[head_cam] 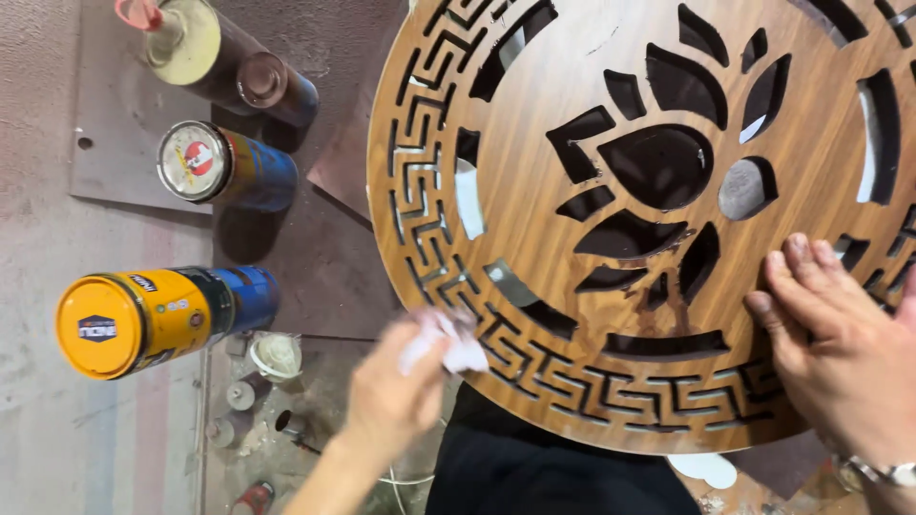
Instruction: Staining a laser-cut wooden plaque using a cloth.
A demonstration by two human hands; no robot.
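Left hand (386, 401) pinches a small white cloth (441, 341) and presses it on the near edge of the round brown wooden panel (534, 205), while the right hand (844, 348) lies flat and open on the panel's right side. Cut-out flower and maze shapes fill the panel. 3 cans stand to its left: a yellow-topped can (143, 319), a blue can (224, 164) and a dark can (219, 57).

Spray cans (162, 319) — dusty workbench (38, 229)
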